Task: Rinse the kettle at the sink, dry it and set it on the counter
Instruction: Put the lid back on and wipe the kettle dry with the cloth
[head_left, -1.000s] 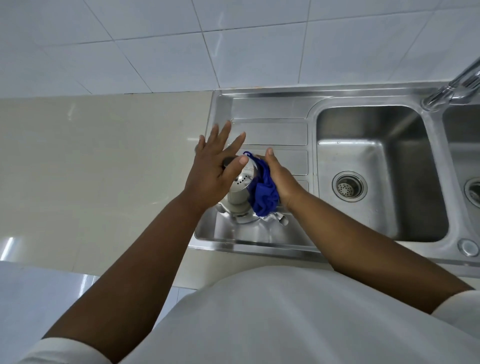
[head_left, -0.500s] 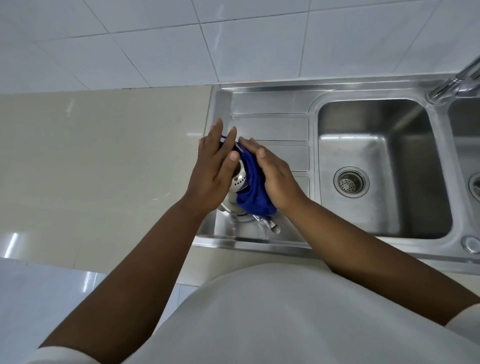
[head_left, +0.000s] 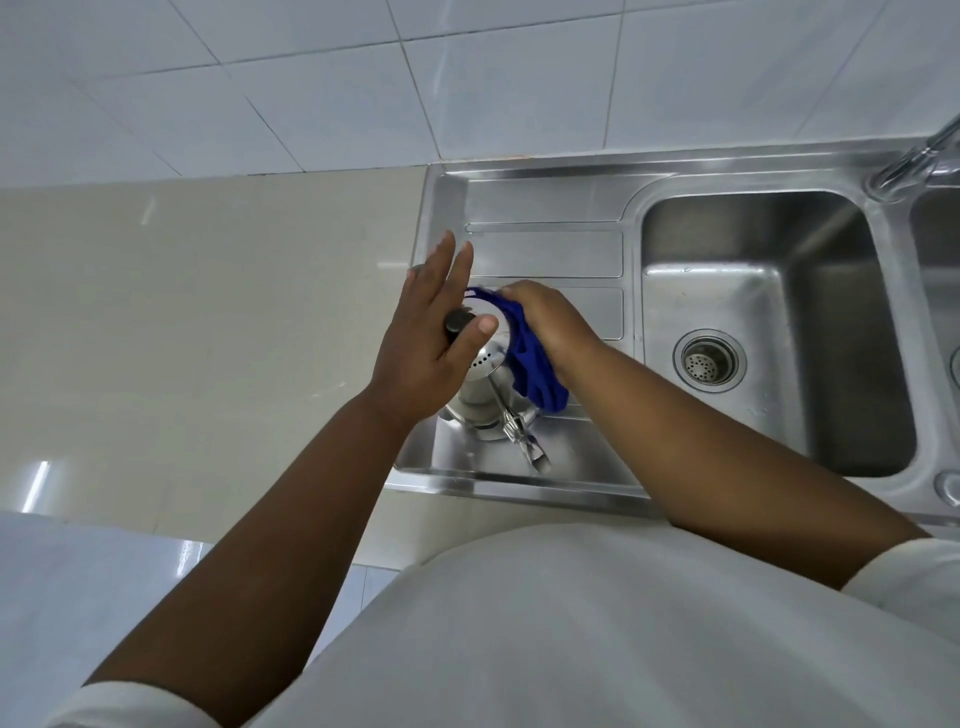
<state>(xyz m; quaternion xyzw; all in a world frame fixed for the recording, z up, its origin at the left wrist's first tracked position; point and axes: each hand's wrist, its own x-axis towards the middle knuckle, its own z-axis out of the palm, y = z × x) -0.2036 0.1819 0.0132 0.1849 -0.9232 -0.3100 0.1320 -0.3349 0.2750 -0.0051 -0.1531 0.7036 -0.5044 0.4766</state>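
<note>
Shifted since last frame: cloth (head_left: 530, 358) now round far and right side of kettle (head_left: 480, 387), lid exposed. Right hand (head_left: 550, 322) clamped on cloth, pressing it to kettle. Left hand (head_left: 428, 338) fingers spread, thumb against lid knob (head_left: 458, 323) (palm steadying). Kettle upright on drainboard (head_left: 545, 254), left of basin (head_left: 769, 322); counter (head_left: 208, 312) further left.
</note>
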